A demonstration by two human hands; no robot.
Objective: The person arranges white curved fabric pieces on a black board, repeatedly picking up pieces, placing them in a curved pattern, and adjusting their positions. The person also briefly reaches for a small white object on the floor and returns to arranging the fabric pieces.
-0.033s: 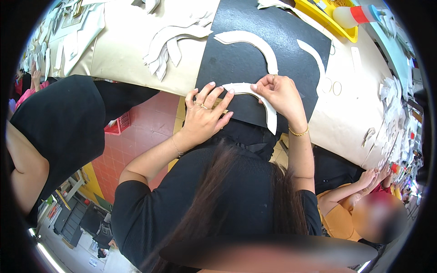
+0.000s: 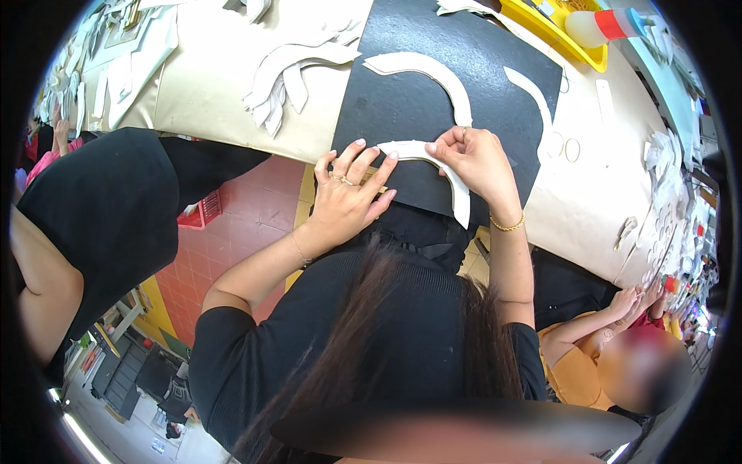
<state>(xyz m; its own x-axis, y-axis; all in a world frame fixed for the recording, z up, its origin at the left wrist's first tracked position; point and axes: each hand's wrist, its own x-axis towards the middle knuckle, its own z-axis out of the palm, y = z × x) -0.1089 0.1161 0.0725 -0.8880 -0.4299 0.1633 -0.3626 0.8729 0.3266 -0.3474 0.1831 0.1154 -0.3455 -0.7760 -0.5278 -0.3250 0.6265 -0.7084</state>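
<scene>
A black sheet (image 2: 433, 85) lies on the beige table (image 2: 224, 85) in front of me. A curved white strip (image 2: 462, 203) rests on its near edge. My left hand (image 2: 348, 197) lies flat with spread fingers, its fingertips on the strip's left end. My right hand (image 2: 475, 158) pinches the top of the same strip between thumb and fingers. Two more curved white strips (image 2: 433, 73) (image 2: 537, 104) lie farther back on the black sheet.
A pile of white cut pieces (image 2: 290, 77) lies left of the sheet. A yellow tray (image 2: 553, 31) and a white bottle with a red band (image 2: 603, 27) stand at the back right. A person in black (image 2: 108, 216) is at my left, another in orange (image 2: 587, 348) at my right.
</scene>
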